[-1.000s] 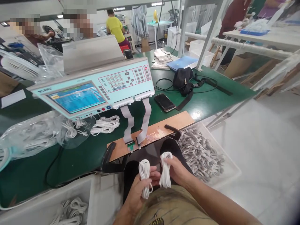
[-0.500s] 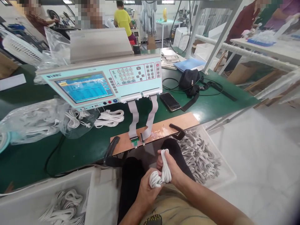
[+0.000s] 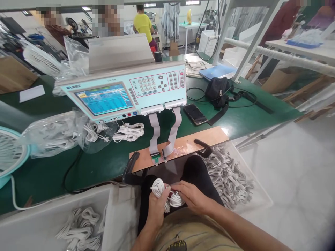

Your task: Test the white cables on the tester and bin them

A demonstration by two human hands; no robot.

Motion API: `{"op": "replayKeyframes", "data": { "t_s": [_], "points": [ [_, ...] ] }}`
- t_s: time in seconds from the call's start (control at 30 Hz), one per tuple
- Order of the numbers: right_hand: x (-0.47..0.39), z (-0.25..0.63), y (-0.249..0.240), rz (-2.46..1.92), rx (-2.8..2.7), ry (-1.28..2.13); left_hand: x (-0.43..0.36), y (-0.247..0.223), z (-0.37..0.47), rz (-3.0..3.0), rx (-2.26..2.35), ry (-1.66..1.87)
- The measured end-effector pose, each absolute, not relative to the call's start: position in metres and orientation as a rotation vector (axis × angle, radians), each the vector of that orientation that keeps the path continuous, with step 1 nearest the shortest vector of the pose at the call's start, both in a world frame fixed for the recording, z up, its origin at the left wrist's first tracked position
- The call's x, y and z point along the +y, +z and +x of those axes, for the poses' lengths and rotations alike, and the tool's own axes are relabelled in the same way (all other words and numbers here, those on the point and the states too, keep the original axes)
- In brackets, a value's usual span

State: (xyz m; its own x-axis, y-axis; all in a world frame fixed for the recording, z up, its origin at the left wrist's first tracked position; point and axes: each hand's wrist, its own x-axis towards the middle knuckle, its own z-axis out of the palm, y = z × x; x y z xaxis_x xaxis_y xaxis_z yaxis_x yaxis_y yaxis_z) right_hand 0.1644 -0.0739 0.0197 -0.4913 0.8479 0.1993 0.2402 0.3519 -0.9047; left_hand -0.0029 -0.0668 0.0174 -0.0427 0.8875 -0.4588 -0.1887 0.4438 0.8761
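Note:
Over my lap, my left hand (image 3: pixel 157 208) is closed around a coiled white cable bundle (image 3: pixel 158 187), with its loops rising above the thumb. My right hand (image 3: pixel 193 197) meets it from the other side, its fingertips pinched at the middle of the cable. A second rounded end of white loops shows just below those fingertips; whether it belongs to the same bundle I cannot tell. Beyond my hands, two small connectors (image 3: pixel 165 160) on grey ribbon cables (image 3: pixel 155 130) stand at the edge of a copper-coloured board (image 3: pixel 204 138).
A tester with a lit screen (image 3: pixel 104 99) stands on the green table (image 3: pixel 102 167). Black clamps (image 3: pixel 131 169) grip the board. White bins (image 3: pixel 261 200) with cable bundles flank my legs. A phone (image 3: pixel 195 114), black pouch (image 3: pixel 216 92), bagged cables and a fan (image 3: pixel 13 150) lie around.
My hands have turned the cable bundle and shifted slightly left. My right hand has moved from gripping the upright loops to pinching the middle. The camera view has swung slightly left.

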Motion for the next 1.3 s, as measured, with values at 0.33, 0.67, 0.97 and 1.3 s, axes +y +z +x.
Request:
{"op": "replayKeyframes", "data": {
  "t_s": [0.33,0.67,0.97,1.3],
  "points": [
    [-0.059,0.153,0.04,-0.962,-2.051,1.084,-0.06,0.013,-0.012,0.755,1.33,0.979],
    [-0.015,0.117,0.022,-1.322,-1.29,1.114,-0.029,0.026,-0.009,0.618,1.313,1.216],
    [-0.008,0.113,0.014,-1.286,-1.178,1.199,-0.021,0.031,-0.014,0.532,1.273,1.128],
    [-0.004,0.111,0.021,-1.208,-0.898,1.501,-0.008,0.028,-0.034,0.87,1.229,0.984]
  ]
}}
